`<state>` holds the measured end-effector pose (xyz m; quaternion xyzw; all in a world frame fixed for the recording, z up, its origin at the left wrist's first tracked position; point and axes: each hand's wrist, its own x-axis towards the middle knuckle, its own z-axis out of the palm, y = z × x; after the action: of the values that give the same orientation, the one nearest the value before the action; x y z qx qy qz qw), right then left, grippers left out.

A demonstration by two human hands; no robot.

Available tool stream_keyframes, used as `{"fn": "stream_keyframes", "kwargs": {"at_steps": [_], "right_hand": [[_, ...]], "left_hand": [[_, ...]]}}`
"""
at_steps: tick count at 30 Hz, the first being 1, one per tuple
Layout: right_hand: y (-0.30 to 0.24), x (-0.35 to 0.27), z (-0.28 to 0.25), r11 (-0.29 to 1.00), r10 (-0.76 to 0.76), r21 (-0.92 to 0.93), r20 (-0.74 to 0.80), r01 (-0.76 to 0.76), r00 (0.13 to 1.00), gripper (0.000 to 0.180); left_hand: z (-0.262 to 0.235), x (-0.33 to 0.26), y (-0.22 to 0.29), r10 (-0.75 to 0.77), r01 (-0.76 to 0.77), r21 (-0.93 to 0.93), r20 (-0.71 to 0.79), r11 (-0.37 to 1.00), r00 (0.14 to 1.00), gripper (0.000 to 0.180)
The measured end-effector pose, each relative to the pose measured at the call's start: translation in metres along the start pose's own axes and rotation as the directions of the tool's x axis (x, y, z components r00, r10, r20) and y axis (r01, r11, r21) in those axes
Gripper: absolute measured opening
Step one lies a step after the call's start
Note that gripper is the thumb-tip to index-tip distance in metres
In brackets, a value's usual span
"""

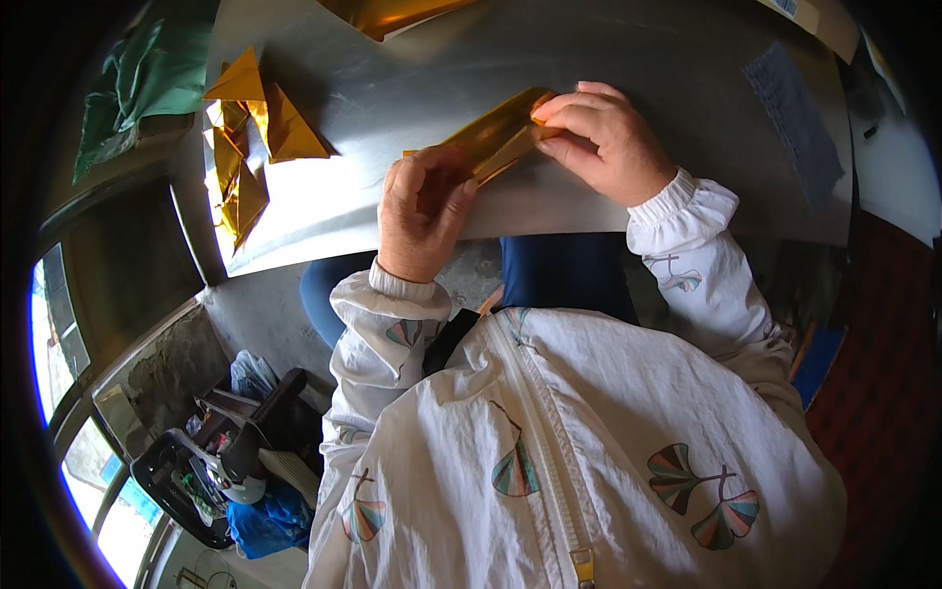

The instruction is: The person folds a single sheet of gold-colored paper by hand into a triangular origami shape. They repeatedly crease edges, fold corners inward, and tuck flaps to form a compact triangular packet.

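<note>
A strip of shiny gold foil paper [494,134], rolled or folded lengthwise, slants between my two hands just above the grey metal tabletop [628,59]. At its lower left end my left hand [420,209] grips it, thumb on the near side and the other fingers curled behind. My right hand [606,142] pinches the upper right end between thumb and fingers. Part of the paper is hidden behind the left fingers. To the left, several folded gold foil pieces [291,128] lie in a loose pile near the table's edge.
More gold foil [388,14] lies at the table's far edge. A grey-blue cloth [793,123] rests on the right side, with a cardboard piece [819,25] beyond it. Green sheeting [147,74] hangs at the far left. Below left, a dark bin [182,488] and blue plastic bag [267,525] stand.
</note>
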<state>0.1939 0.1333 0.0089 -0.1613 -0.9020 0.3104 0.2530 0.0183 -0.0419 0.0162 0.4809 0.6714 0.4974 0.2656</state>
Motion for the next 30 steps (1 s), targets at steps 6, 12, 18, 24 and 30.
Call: {"fn": "stream_keyframes", "kwargs": {"at_steps": [6, 12, 18, 24, 30], "right_hand": [[0.007, 0.008, -0.002, 0.996, -0.034, 0.076, -0.07, 0.039, 0.997, 0.018], [0.002, 0.016, -0.01, 0.948, 0.188, 0.251, 0.062, -0.198, 0.98, 0.018], [0.006, 0.022, -0.012, 0.938, 0.248, 0.23, 0.085, -0.261, 0.965, 0.022], [0.007, 0.029, -0.017, 0.917, 0.258, 0.295, 0.074, -0.268, 0.963, 0.024], [0.004, 0.037, -0.032, 0.897, 0.346, 0.222, 0.184, -0.382, 0.92, 0.026]], "left_hand": [[-0.011, -0.016, -0.004, 0.076, -0.068, 0.185, -0.035, 0.98, 0.997, 0.048], [-0.025, -0.021, -0.003, 0.104, -0.087, 0.434, -0.016, 0.897, 0.994, 0.066], [-0.019, -0.024, -0.01, 0.105, -0.063, 0.396, -0.084, 0.916, 0.991, 0.073], [-0.018, -0.025, -0.005, 0.066, -0.009, 0.407, -0.127, 0.913, 0.99, 0.069], [-0.031, -0.018, 0.005, 0.15, -0.135, 0.632, 0.031, 0.763, 0.988, 0.056]]}}
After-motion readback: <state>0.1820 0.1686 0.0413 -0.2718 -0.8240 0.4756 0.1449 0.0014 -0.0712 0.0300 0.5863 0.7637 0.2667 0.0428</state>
